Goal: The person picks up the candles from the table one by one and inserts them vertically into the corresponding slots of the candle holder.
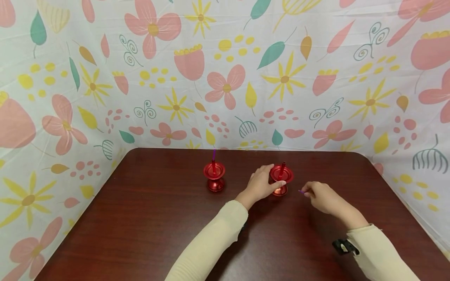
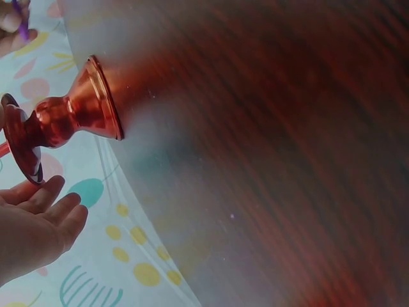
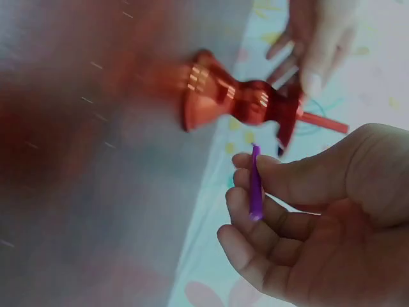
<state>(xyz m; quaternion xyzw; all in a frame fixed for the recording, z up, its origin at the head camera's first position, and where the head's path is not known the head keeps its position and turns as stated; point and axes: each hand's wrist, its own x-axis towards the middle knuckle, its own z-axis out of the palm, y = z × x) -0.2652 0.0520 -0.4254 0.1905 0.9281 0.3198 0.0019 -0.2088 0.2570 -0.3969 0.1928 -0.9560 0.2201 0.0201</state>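
A red metal candle holder point(image 1: 280, 191) with a thin red tube standing up from its dish is upright on the table. My left hand point(image 1: 261, 185) grips its dish, thumb on the near side and fingers behind the rim. Just to the right, my right hand point(image 1: 325, 198) pinches a small purple candle point(image 3: 255, 185) between thumb and fingers, apart from the holder. In the right wrist view the candle's wick end points up. A second red candle holder point(image 1: 215, 184) stands to the left, with another purple candle point(image 1: 214, 154) upright in its tube.
The dark brown wooden table point(image 1: 147, 218) ends at the back against a white cloth point(image 1: 225, 47) printed with flowers and leaves. That cloth also hangs along both sides. A black strap device point(image 1: 345, 246) sits at the right sleeve cuff.
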